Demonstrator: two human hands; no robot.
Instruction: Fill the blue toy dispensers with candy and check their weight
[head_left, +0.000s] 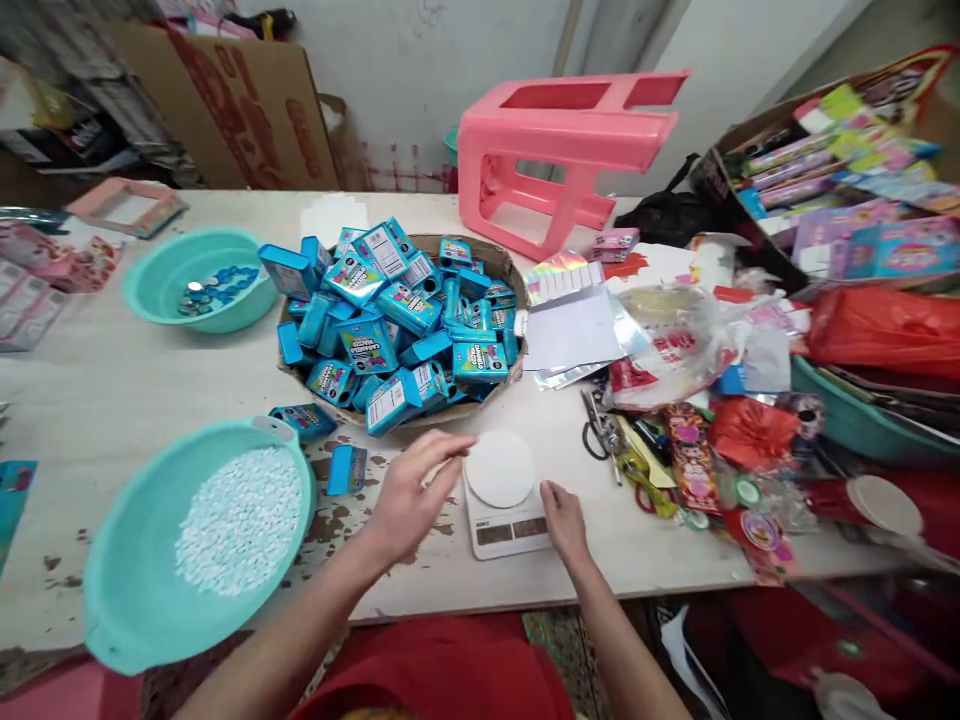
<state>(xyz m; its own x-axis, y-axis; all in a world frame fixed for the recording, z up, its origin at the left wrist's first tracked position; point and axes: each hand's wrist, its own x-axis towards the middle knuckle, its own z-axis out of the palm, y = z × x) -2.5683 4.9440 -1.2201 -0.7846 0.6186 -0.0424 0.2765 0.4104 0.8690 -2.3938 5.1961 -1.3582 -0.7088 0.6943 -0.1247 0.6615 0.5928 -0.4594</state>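
A white digital kitchen scale (501, 472) with a round plate lies on the table in front of me. My left hand (415, 495) is at its left side, thumb and fingers apart, with the fingertips at the plate's rim. Against the scale's right edge, my right hand (564, 522) is closed, with its fingers curled. Nothing lies on the plate. Just behind the scale, a round cardboard container (480, 402) is heaped with small blue candy tins (367, 342). One loose blue tin (347, 469) lies left of my left hand, and another (304, 420) is near the container.
A turquoise basin (127, 560) of small pale tablets stands at the left. Behind it, a smaller turquoise bowl (150, 285) holds blue and silvery pieces. A pink plastic stool (562, 130) lies on its side at the back. Scissors (598, 425), wrappers and bags clutter the right.
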